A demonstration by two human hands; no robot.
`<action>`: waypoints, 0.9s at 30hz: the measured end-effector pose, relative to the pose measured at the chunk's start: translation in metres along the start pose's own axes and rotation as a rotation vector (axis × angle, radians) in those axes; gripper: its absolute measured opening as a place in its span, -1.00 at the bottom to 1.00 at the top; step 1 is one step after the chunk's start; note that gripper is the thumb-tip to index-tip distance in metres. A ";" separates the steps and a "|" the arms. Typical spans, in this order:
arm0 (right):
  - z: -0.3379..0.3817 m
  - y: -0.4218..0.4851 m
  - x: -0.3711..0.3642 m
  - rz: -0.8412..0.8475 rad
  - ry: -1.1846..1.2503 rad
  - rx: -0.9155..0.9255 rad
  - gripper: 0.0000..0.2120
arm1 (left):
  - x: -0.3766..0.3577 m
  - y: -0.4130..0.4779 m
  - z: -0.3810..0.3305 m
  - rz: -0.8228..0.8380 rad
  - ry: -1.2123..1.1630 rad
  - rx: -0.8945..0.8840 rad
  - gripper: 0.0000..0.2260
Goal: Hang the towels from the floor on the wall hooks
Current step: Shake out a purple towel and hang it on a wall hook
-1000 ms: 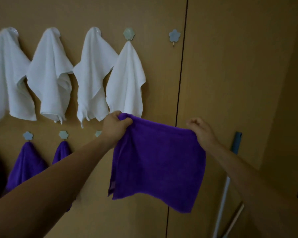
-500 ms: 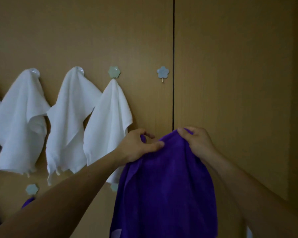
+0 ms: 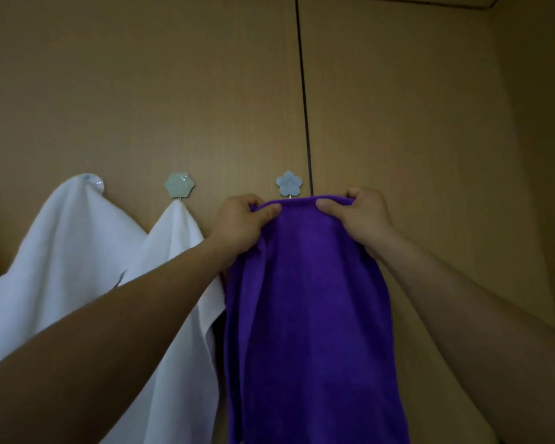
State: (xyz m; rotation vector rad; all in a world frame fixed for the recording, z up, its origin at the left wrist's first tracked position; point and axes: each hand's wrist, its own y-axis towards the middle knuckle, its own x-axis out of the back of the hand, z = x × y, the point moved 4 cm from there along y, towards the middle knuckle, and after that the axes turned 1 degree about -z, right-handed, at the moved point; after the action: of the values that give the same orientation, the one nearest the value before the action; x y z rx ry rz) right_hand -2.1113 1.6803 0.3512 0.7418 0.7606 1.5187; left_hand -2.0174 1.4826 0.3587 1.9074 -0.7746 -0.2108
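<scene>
**Hanging a towel, head view.** Two bare forearms reach up from the lower corners of the frame. The left hand and right hand are both closed on the purple towel. Each pinches the bunched top edge between thumb and curled fingers, leaving a short span of cloth between them. The towel hangs straight down from this grip, in front of the wall, and runs out of view at the bottom.

Its top edge lies just below the blue hook, which sits beside the dark panel seam. Only the top of the hook's prong shows above the cloth, so whether the towel has caught on it cannot be told.

Toward the wall's left edge, a white towel hangs from the green hook. A second white towel drapes over a clear hook.

**Progress (judged).** At least two towels are hung. The purple one appears to be at the hooking step, with seating and release still to do. The floor is out of view, so the number of towels left is unknown.
</scene>
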 end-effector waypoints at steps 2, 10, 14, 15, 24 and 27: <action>0.003 0.022 -0.012 -0.079 -0.089 0.015 -0.70 | 0.003 0.023 0.001 -0.103 0.103 -0.032 -0.77; -0.001 0.061 -0.039 -0.119 -0.398 0.050 -0.75 | 0.007 0.052 -0.001 -0.234 0.423 0.019 -0.78; -0.019 0.051 -0.035 -0.051 -0.333 -0.041 -0.74 | -0.001 0.039 0.007 -0.090 0.228 0.329 -0.76; -0.022 0.047 -0.036 -0.019 -0.287 -0.086 -0.74 | -0.003 0.033 0.008 -0.047 0.187 0.411 -0.77; 0.008 0.018 -0.039 -0.232 -0.876 0.392 -0.60 | -0.004 0.021 -0.016 0.153 1.148 0.262 -0.48; 0.005 0.004 -0.051 -0.100 -0.767 0.630 -0.64 | -0.016 0.015 -0.028 -0.036 1.394 -0.208 -0.50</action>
State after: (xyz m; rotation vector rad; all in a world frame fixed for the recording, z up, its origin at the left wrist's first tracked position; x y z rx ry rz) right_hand -2.1059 1.6294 0.3554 1.6056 0.6549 0.7696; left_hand -2.0230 1.5095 0.3814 1.3888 0.2338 0.9057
